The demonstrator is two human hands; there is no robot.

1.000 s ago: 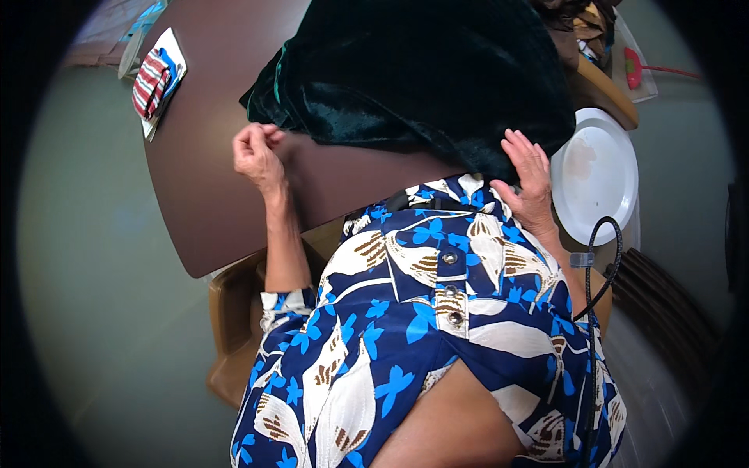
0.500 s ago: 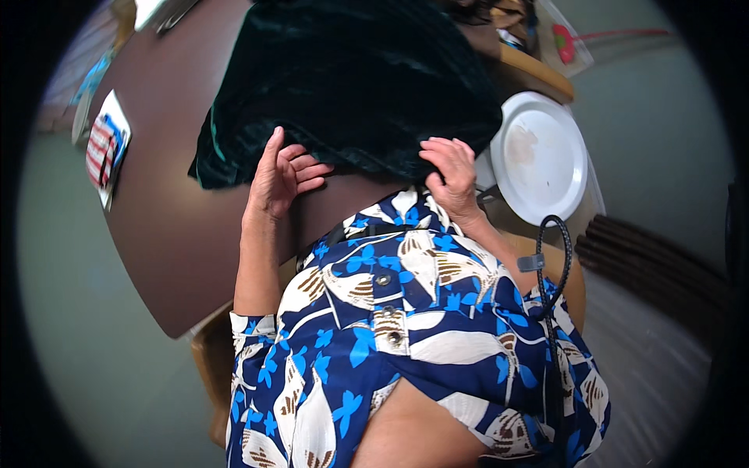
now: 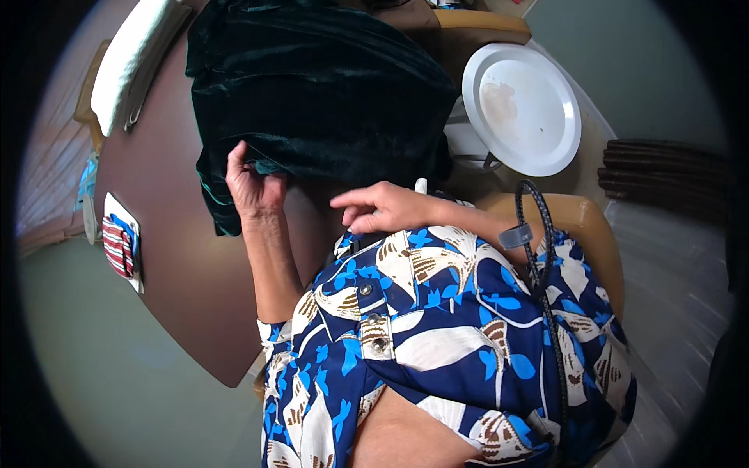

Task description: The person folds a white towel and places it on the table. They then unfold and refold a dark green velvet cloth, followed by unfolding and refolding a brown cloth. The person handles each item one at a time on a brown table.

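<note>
A dark green velvet cloth (image 3: 320,86) lies heaped on a brown table (image 3: 179,257). My left hand (image 3: 253,187) grips the cloth's near left edge, fingers curled into the fabric. My right hand (image 3: 382,209) hovers just below the cloth's near edge with fingers loosely spread, holding nothing. My blue, white and brown patterned garment (image 3: 437,335) fills the lower part of the view.
A white round plate (image 3: 521,105) lies to the right of the cloth, beside a tan chair (image 3: 593,226). A black cord (image 3: 546,273) runs down my right side. A red-striped item on a white card (image 3: 121,246) sits at the table's left edge. A white folded pad (image 3: 129,66) lies far left.
The view has swung left. My right hand let go of the cloth's right edge and moved toward the middle; my left hand stayed on the near left edge.
</note>
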